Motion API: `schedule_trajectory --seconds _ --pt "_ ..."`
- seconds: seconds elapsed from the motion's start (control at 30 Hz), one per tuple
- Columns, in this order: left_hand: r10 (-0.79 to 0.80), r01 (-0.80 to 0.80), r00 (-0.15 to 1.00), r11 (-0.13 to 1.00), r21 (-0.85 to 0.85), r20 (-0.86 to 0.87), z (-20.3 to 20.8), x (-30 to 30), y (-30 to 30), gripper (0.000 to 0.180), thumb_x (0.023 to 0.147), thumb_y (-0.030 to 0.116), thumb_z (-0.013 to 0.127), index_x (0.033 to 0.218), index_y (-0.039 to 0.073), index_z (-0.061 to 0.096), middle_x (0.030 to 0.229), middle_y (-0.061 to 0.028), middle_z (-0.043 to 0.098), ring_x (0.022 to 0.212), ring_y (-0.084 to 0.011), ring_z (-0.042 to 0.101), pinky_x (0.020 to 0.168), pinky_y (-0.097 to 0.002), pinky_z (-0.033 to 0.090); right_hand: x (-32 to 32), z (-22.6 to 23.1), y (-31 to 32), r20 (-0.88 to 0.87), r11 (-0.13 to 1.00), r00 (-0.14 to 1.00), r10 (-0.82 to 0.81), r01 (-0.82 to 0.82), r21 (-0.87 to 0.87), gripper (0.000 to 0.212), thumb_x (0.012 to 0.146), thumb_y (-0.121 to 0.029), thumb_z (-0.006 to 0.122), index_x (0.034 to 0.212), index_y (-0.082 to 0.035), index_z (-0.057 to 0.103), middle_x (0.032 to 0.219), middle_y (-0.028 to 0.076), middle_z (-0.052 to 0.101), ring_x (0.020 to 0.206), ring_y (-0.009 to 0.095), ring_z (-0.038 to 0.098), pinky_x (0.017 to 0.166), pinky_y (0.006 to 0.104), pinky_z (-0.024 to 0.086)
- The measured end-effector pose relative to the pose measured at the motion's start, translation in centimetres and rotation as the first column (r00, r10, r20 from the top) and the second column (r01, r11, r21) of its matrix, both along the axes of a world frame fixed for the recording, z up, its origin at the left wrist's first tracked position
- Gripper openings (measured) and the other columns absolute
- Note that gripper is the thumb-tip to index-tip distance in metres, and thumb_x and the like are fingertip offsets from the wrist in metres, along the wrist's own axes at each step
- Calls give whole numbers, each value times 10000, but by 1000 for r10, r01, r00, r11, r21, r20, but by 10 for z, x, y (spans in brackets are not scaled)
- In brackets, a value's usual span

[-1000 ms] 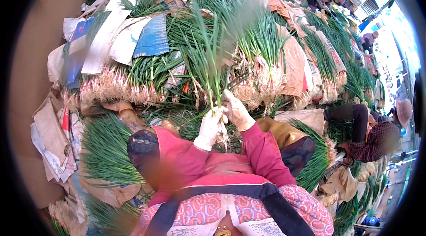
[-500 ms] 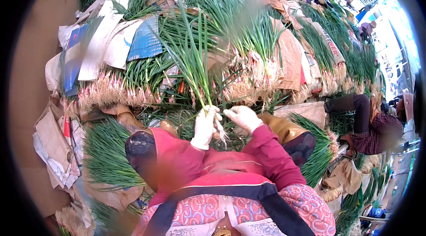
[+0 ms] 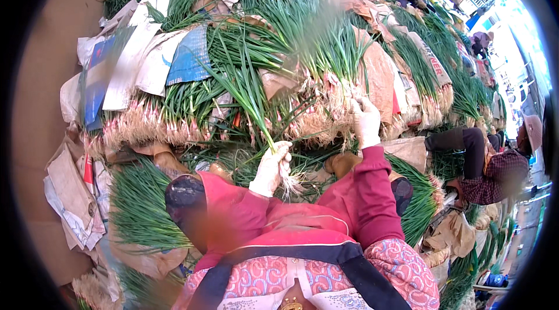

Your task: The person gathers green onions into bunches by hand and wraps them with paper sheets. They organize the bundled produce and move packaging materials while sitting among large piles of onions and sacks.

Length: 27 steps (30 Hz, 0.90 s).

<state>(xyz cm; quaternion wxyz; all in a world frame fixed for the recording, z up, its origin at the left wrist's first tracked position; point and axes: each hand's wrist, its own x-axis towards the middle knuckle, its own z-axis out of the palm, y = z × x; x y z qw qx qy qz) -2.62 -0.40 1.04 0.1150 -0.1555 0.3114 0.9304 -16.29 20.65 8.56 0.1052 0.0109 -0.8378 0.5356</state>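
- Two gloved hands work over a heap of green onions, both coming out of dark red sleeves from the lower edge of the view.
- Left hand [image 3: 271, 167], in a pale glove, sits near the centre with its fingers curled tight around a small bunch of long green onions with white rooted ends [image 3: 247, 91]; the leaves fan up towards 11 o'clock, the stringy roots hang just below the fist.
- Right hand [image 3: 365, 120], also gloved, lies at about 2 o'clock from the left one and well apart from it; its fingers are bent and pressed into the root ends of a large stacked bundle of green onions [image 3: 326, 53], though I cannot tell whether they grip any stalks.
- Several more bundles lie in a row at 10 o'clock, root ends towards the person, some wrapped in white and blue woven sacks [image 3: 174, 59].
- Brown paper wrapping [image 3: 378, 71] covers the bundles at 1 o'clock.
- Another person in a dark checked shirt [image 3: 495, 173] crouches at 3 o'clock among further onion bundles.
- Bare brown ground [image 3: 46, 48] shows at 9 to 10 o'clock.
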Motion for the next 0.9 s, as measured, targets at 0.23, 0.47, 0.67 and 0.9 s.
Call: schedule_trajectory --seconds 0.23,0.47,0.67,0.9 --pt "32 -36 998 997 -75 -49 7 1 2 314 880 167 516 1163 34 481 840 -43 615 529 -62 505 469 -198 429 88 6 -58 78 955 953 294 -295 5 140 808 -124 615 930 -55 603 634 22 564 561 48 485 519 215 415" --pt "59 -64 996 995 -82 -67 5 4 1 232 875 143 520 1061 10 560 788 -68 632 461 -92 524 400 -200 420 126 -35 -64 163 814 853 496 -522 254 194 824 -207 576 955 -71 620 784 111 633 710 246 631 625 303 485" --pt "20 -25 1000 964 -265 -24 7 11 8 158 832 98 550 928 -18 598 608 -37 573 454 -88 494 423 -200 408 77 -4 -102 -167 773 911 378 -212 598 393 712 -303 665 1015 -86 540 888 124 563 729 272 594 607 366 478" --pt "164 -158 985 983 -94 57 5 6 3 159 861 100 516 926 -39 557 581 -69 576 314 -128 461 311 -221 402 70 -20 -123 -75 733 891 447 -317 601 166 757 -231 606 810 -74 605 778 121 558 651 283 561 594 361 466"
